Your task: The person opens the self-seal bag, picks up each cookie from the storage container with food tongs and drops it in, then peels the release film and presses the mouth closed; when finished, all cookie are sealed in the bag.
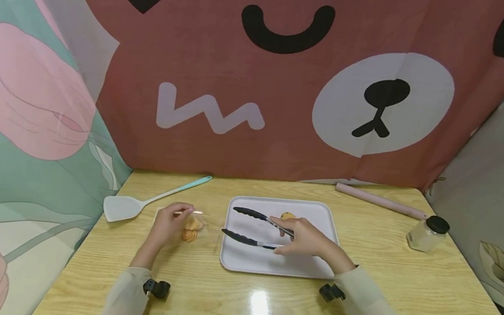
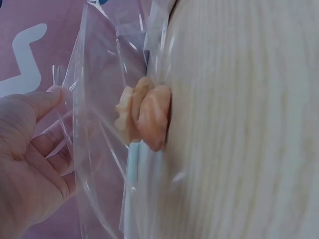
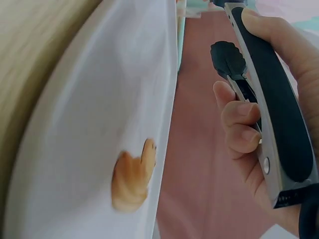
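My left hand (image 1: 168,226) pinches the rim of a clear plastic bag (image 2: 97,149) between thumb and fingers, left of the tray. Several cookies (image 2: 153,118) lie inside the bag near the tabletop. My right hand (image 1: 310,238) grips black-and-silver tongs (image 3: 273,94) above the white tray (image 1: 242,264). The tongs' arms are spread, with their black tips pointing left toward the bag and nothing between them. On the tray, cookies (image 3: 130,181) lie below the right hand; in the head view that hand partly hides them.
A spatula (image 1: 123,208) with a pale blade and turquoise handle lies at the back left. At the back right are a pink rolling pin (image 1: 380,201) and a glass jar (image 1: 425,236) with a black lid. A printed curtain (image 1: 279,155) hangs behind the table.
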### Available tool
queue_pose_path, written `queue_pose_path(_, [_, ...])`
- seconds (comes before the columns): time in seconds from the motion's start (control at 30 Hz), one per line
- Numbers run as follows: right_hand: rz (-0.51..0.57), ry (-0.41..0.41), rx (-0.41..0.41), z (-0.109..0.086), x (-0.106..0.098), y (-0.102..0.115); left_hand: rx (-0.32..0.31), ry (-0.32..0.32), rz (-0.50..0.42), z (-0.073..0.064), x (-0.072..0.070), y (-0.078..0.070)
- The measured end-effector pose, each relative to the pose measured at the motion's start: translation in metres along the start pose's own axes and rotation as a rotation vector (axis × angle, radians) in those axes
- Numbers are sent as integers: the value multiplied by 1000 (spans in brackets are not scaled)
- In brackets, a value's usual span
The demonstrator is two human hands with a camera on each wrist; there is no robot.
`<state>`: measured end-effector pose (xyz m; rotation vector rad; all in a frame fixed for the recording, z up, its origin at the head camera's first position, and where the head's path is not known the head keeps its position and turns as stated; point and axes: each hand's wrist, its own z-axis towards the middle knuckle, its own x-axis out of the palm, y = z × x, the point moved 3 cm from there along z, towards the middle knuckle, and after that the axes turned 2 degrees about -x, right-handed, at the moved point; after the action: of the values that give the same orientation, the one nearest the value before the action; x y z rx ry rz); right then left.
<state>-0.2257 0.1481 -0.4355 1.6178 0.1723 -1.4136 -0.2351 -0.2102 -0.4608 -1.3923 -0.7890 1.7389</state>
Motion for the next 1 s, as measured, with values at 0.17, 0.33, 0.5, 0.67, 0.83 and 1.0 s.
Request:
queue_pose_path(0.17, [20, -40, 22, -16, -4, -8, 98, -35, 26, 3, -6, -1])
queue_pose_path(0.33, [21, -80, 61, -33, -9, -19, 95, -9, 17, 0, -7, 0])
queue_pose_path(0.5, [19, -110, 95, -49, -18, -31, 11, 52, -18, -9, -3, -8])
queue_pose_path(0.67, [11, -131, 108, -64, -24, -40, 46, 57, -4, -9, 4, 4])
queue_pose_path(0.83, [5, -143, 153, -79, -29, -48, 107, 57, 25, -10, 7, 5])
queue_pose_path(1.0, [20, -151, 180, -89, -34, -55, 95, 52, 21, -12, 8, 5])
